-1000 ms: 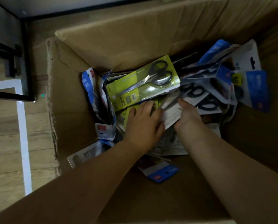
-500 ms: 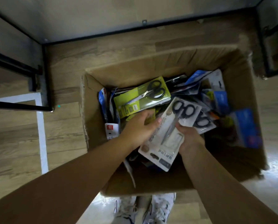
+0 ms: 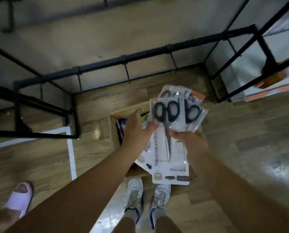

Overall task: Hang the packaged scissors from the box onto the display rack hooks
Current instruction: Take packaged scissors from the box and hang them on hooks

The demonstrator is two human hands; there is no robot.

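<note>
Several white packs of black-handled scissors point(image 3: 169, 132) are fanned out above the cardboard box point(image 3: 114, 132). My right hand point(image 3: 185, 142) grips the stack from below, fingers curled round its right side. My left hand point(image 3: 138, 130) pinches the stack's left edge with the thumb on the front pack. More packs lie in the box, mostly hidden behind my hands. The black display rack bar point(image 3: 123, 60) with thin hooks point(image 3: 127, 74) runs across the wall ahead, above the box.
Black metal shelf frames stand at left point(image 3: 39, 105) and right point(image 3: 238, 64). My white shoes point(image 3: 147, 199) are on the wooden floor below the box. Another person's foot in a pale slipper point(image 3: 18, 199) is at lower left. White tape point(image 3: 72, 155) marks the floor.
Both hands have lifted the stack of scissor packs up out of the box. The view has pulled back and up, so the rack bar and my feet are in sight.
</note>
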